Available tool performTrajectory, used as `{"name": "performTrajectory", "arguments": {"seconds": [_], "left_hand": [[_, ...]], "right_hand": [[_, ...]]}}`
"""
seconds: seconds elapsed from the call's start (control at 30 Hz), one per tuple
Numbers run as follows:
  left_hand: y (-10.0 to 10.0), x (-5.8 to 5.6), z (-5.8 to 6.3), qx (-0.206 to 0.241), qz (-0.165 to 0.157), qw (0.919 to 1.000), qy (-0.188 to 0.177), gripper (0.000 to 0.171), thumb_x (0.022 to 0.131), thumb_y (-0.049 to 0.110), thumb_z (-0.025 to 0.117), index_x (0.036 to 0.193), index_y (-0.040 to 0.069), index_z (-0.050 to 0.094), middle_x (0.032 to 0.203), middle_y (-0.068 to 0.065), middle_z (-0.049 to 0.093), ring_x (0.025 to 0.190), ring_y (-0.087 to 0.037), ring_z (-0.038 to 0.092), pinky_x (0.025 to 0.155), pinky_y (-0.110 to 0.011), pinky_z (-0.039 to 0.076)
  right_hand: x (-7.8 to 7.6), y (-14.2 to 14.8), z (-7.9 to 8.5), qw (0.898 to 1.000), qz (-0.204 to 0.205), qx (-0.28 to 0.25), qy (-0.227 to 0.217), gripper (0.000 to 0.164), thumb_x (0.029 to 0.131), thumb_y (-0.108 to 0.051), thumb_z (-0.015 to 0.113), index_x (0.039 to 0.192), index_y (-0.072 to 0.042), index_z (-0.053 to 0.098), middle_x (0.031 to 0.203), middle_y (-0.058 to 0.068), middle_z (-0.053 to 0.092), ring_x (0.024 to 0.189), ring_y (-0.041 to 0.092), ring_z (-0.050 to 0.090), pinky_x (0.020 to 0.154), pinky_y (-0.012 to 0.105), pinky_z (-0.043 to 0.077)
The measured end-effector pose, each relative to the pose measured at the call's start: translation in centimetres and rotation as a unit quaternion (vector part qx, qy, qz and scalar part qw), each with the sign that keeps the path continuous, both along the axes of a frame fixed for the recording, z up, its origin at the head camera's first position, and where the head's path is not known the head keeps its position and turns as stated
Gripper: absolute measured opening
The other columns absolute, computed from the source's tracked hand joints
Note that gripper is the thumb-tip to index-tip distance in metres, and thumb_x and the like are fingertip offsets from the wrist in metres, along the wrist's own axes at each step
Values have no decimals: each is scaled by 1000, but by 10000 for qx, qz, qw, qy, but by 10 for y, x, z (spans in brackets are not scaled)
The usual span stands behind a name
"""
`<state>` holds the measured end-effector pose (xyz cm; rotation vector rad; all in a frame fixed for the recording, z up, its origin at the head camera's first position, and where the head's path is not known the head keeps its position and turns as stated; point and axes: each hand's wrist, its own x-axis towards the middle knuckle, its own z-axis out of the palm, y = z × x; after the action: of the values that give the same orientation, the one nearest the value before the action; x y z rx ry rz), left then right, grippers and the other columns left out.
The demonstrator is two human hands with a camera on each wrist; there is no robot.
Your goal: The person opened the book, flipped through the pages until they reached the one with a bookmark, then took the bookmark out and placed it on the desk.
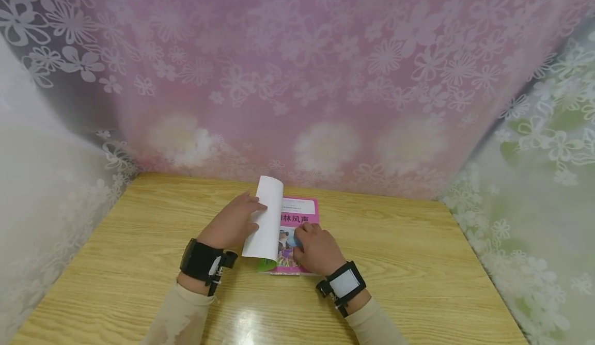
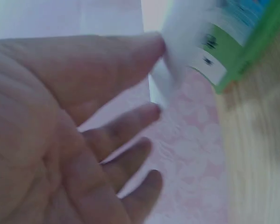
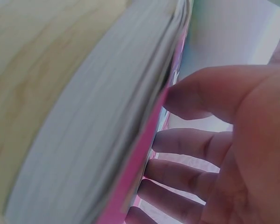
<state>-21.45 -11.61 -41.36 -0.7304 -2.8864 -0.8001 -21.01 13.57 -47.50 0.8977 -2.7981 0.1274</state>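
A thick book (image 1: 312, 207) lies on the table, its pink printed face showing dark Chinese characters and a picture. A flexible cover (image 1: 267, 221) stands lifted and curved over its left part. The cover's white side faces up, and its other side, green with white and blue (image 2: 242, 28), shows in the left wrist view. My left hand (image 1: 232, 221) touches the white side with spread, fairly straight fingers. On the pink face's right part rests my right hand (image 1: 322, 248). In the right wrist view its thumb tip meets the pink edge above the page block (image 3: 93, 107).
The wooden table (image 1: 404, 262) extends on both sides of the book. A pink flowered curtain (image 1: 297, 76) hangs along its back edge. Pale flowered sheeting (image 1: 534, 179) borders the right side, with similar sheeting on the left.
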Motion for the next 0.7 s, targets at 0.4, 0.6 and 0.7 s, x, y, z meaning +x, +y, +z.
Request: {"name": "performTrajectory", "arguments": {"seconds": [0.4, 0.6, 0.7], "left_hand": [[-21, -11, -29, -157, 1198, 9796, -1607, 98, 81, 47, 73, 146, -10, 26, 130, -29, 49, 104, -33, 57, 80, -39, 48], [-16, -17, -47, -777, 1060, 9886, -737, 83, 79, 30, 78, 144, -4, 39, 147, -36, 22, 137, -49, 16, 110, -55, 14], [-9, -17, -50, -798, 693, 9920, -687, 67, 83, 10, 71, 144, 5, 45, 151, -32, 16, 139, -46, 12, 111, -53, 13]], "right_hand": [[0, 2, -1, 9998, 58, -160, 76, 19, 83, -27, 64, 95, -12, 62, 93, 2, 55, 75, 16, 46, 55, 26, 37], [-2, 1, -6, 9999, 5, -142, 66, 20, 83, -30, 63, 95, -14, 62, 93, 0, 54, 74, 15, 44, 54, 25, 36], [-4, 1, -8, 9999, -74, -107, 18, 21, 83, -32, 63, 95, -15, 61, 91, -1, 53, 74, 14, 44, 55, 25, 36]]}}
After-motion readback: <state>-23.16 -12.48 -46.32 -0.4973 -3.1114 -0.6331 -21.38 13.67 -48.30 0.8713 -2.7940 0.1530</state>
